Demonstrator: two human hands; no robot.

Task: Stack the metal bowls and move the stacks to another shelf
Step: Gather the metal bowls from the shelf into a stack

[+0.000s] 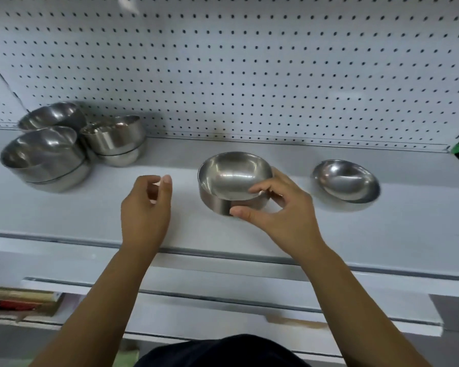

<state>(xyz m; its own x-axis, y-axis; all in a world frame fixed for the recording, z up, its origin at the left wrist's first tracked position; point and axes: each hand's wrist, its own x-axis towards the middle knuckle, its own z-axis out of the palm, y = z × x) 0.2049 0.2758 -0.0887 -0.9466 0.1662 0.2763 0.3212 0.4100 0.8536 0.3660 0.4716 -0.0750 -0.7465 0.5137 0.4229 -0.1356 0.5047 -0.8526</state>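
My right hand (284, 207) clamps thumb and fingers (260, 188) on the bowl (233, 178) standing on the shelf (249, 234), my left hand (146, 207) loosely curled on nothing; I'd lift it level and nest it squarely in the lone bowl (346, 184) to its right.

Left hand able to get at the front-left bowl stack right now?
Probably yes. The left hand holds nothing, and only bare shelf lies between it and the front-left bowl stack. The right hand grips the middle bowl on the far side.
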